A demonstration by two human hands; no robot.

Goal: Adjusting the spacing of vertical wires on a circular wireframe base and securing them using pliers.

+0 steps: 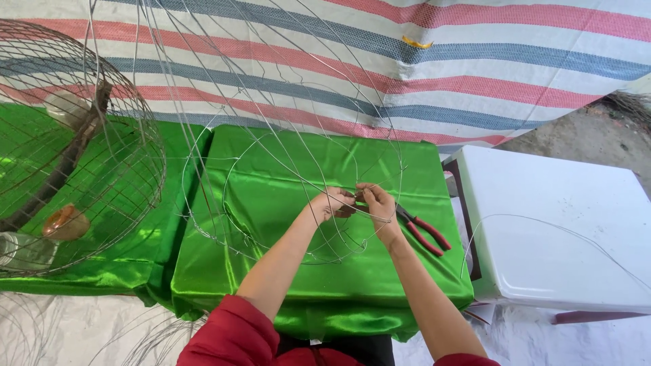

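Both hands, left point(332, 203) and right point(378, 202), pinch one joint of the wire frame point(285, 169) standing on the green counter point(285, 285); a wire-twisting step, seemingly. Pliers point(424, 230) lie just right, within reach for tightening.

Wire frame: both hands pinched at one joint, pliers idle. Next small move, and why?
Probably twist the joint tight by hand. Both the left hand and the right hand pinch the wire frame at one crossing over the green cloth; the red-handled pliers lie beside the right hand.
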